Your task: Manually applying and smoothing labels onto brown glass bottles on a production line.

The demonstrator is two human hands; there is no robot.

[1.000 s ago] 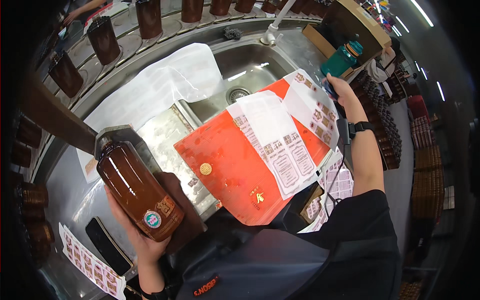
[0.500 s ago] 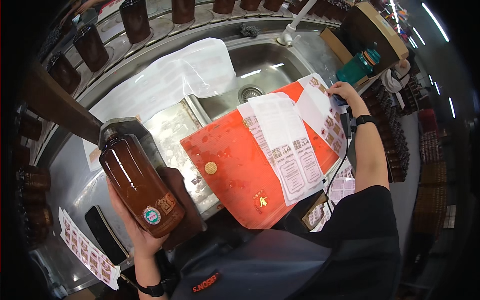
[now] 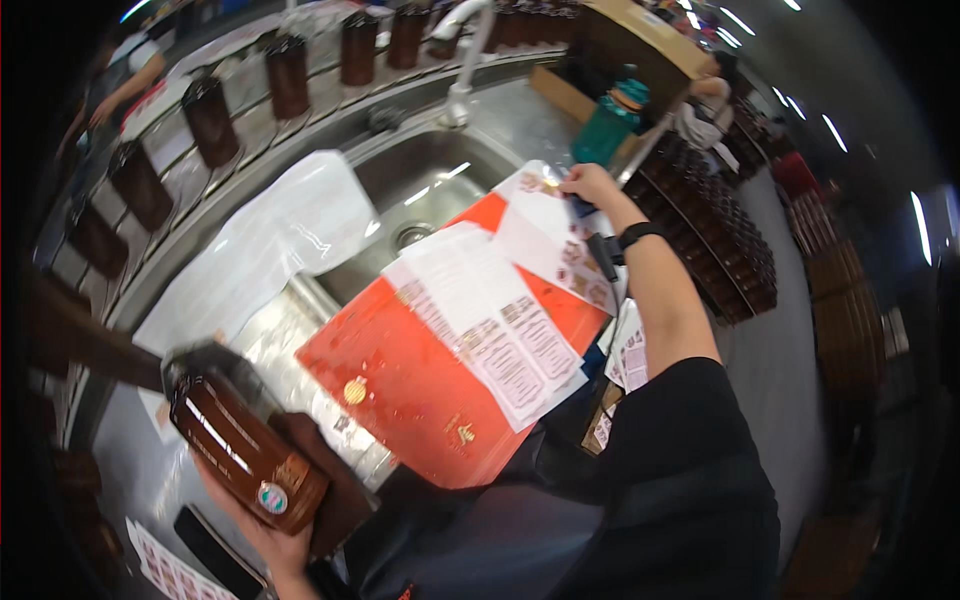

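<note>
My left hand is wrapped round the lower part of a brown glossy bottle, which is tilted and carries a gold emblem and a round green-and-white sticker. The bottle leans at a dark angled stand. At the far right of an orange-red folder-like board, my right hand pinches the top edge of a white label sheet with brown-gold labels. Whether a single label is between the fingertips is too small to tell. Several printed strips lie on the board, left of that sheet.
Behind the board is a steel sink with a white tap. A teal bottle stands beside a carton. Brown bottles line a conveyor at the back. A phone and sticker sheets lie lower left.
The whole view has shifted, with most things now farther left. My left hand still holds the bottle, and my right hand stays at the label sheet's top edge.
</note>
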